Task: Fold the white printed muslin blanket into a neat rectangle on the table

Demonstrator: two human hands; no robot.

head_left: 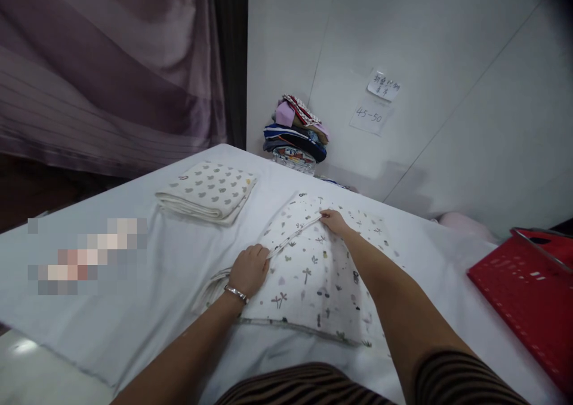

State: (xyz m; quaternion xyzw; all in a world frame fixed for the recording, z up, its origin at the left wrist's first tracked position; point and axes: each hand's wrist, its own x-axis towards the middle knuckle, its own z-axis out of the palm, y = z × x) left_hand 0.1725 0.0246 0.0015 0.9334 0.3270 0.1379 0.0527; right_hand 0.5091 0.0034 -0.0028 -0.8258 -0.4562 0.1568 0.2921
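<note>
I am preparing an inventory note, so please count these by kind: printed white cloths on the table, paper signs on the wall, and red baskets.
Printed white cloths: 2 (farther cloth, nearer cloth)
Paper signs: 2 (upper sign, lower sign)
Red basket: 1
Total: 5

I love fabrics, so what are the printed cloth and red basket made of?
Printed cloth: probably cotton or muslin, matte, judging by its soft folds; the exact fibre is unclear.
Red basket: likely smooth moulded plastic, from its stiff, straight-edged, perforated wall.
</note>
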